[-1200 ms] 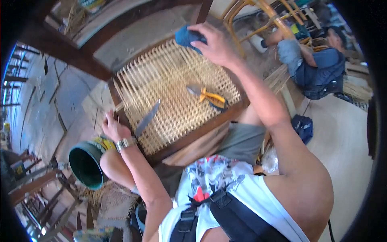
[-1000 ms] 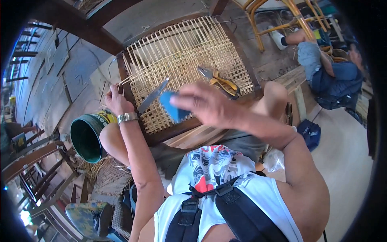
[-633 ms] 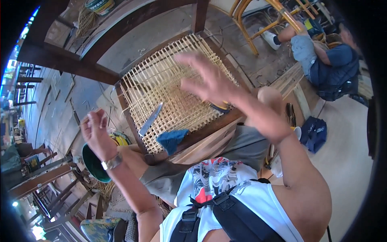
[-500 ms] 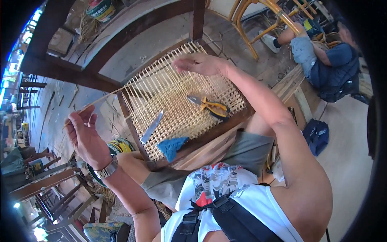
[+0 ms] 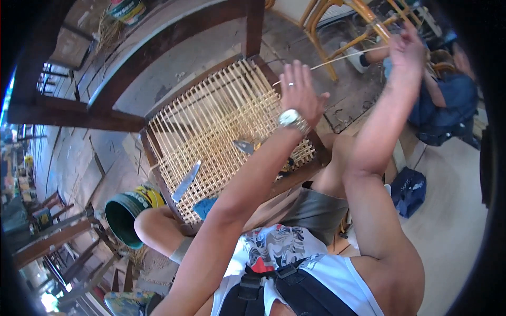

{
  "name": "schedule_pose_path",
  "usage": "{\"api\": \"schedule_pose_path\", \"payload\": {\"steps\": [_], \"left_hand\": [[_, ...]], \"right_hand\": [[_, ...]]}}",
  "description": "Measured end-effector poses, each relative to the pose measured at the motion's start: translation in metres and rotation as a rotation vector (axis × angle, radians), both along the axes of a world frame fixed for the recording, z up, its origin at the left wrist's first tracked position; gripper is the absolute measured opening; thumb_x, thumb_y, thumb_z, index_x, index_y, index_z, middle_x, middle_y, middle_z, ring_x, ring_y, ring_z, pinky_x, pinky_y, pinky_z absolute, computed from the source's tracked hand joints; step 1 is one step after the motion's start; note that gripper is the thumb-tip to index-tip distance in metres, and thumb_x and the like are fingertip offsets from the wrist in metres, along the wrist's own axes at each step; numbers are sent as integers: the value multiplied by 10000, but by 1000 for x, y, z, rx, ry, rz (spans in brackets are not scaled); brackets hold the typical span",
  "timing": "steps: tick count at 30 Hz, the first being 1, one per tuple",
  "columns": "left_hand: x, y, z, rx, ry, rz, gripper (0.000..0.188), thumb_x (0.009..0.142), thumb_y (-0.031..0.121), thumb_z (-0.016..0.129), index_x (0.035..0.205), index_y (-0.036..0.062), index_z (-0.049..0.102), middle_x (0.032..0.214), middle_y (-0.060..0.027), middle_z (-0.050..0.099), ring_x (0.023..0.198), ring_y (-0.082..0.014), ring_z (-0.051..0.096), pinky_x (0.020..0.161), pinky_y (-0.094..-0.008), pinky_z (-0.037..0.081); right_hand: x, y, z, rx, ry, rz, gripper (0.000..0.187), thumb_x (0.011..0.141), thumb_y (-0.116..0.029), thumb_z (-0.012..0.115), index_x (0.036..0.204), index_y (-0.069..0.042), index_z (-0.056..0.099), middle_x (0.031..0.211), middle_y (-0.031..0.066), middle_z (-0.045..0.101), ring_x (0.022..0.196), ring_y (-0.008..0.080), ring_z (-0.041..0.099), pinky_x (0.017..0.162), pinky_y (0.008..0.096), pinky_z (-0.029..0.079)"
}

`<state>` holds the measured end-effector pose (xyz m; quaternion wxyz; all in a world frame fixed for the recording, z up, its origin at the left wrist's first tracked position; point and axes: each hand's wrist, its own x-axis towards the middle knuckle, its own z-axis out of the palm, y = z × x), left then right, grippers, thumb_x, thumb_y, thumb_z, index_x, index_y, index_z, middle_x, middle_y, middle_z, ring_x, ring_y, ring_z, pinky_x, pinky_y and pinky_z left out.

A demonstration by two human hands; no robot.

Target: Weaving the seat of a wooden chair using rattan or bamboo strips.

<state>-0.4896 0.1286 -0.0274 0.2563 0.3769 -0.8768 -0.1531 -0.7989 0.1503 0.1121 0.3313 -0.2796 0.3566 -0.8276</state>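
A dark wooden chair frame (image 5: 174, 58) lies before me with a partly woven cane seat (image 5: 216, 138). At the seat's right edge, my left hand (image 5: 303, 97) is spread, fingers stretched out beside a pale cane strand (image 5: 350, 54). The strand runs from that edge up to the right, where my right hand (image 5: 407, 50) pinches it. Lying on the weave are a knife-like metal blade (image 5: 186, 181), pliers (image 5: 243, 147) partly hidden under my left forearm, and a blue cloth (image 5: 204, 207).
A green bucket (image 5: 122, 220) lies tipped by my left knee. Another bucket (image 5: 126, 10) stands at the far left. A rattan chair (image 5: 321, 39) and a seated person (image 5: 448, 102) are at the far right. Closer on the right is a navy bag (image 5: 409, 192).
My left hand has crossed from the far left to the seat's right edge. My right hand has moved up and right, drawing the strand out on that side.
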Motion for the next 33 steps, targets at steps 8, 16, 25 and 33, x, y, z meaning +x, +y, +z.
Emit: {"api": "schedule_pose_path", "payload": {"steps": [8, 16, 25, 33], "left_hand": [[-6, -4, -21, -21, -431, -68, 754, 984, 541, 458, 1481, -26, 434, 1576, -248, 361, 1497, -442, 243, 1216, -557, 182], [95, -3, 35, 75, 283, 294, 505, 919, 290, 704, 1320, 16, 567, 1086, -170, 662, 908, -334, 684, 765, -427, 557], [93, -86, 48, -60, -42, 291, 395, 974, 412, 624, 799, 64, 685, 678, -169, 681, 642, -386, 675, 571, -468, 508], [96, -98, 47, 91, 71, 253, 481, 902, 502, 718, 880, 22, 750, 721, -156, 720, 691, -308, 719, 642, -406, 545]], "right_hand": [[231, -80, -21, 424, 1172, 279, 148, 994, -177, 605, 1088, -83, 670, 839, 21, 586, 797, 97, 577, 711, 276, 460], [211, -70, -90, 519, 1569, 476, 114, 897, -82, 631, 984, -59, 702, 932, 120, 629, 969, 297, 626, 851, 400, 490], [232, -58, -71, 662, 1085, 339, 128, 896, -74, 657, 995, -10, 706, 928, 137, 718, 865, 265, 698, 788, 352, 532], [231, -58, -80, 723, 1100, 307, 151, 911, -118, 660, 1022, -23, 697, 957, 144, 738, 885, 263, 712, 802, 377, 534]]}}
